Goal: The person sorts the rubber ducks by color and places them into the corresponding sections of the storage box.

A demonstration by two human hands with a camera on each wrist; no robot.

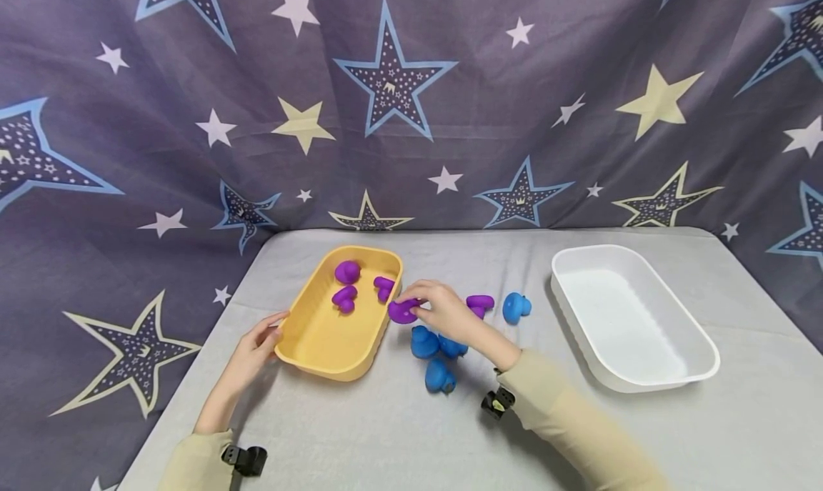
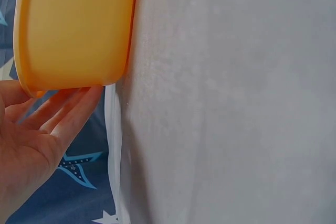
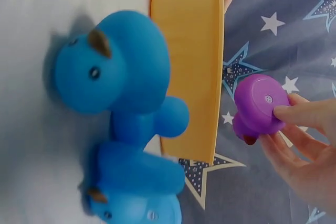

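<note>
A purple rubber duck (image 1: pixel 401 311) is pinched between the thumb and fingers of my right hand (image 1: pixel 444 311), just beside the right rim of the yellow tray (image 1: pixel 308 368). In the right wrist view the held duck (image 3: pixel 260 103) shows its flat round base, its orange beak pointing down. My left hand (image 1: pixel 253 349) holds the tray's left side near the front corner; in the left wrist view its fingers (image 2: pixel 79 111) lie against the tray wall. Inside the tray lie three purple ducks, one of them (image 1: pixel 348 271) at the back.
Several blue rubber ducks, one of them (image 1: pixel 440 376) nearest me, lie under and beside my right forearm. Another purple duck (image 1: pixel 479 304) and a blue duck (image 1: pixel 516 308) lie behind it. A white tray (image 1: pixel 704 362) stands at the right. A star-patterned cloth (image 1: pixel 411 162) hangs behind the table.
</note>
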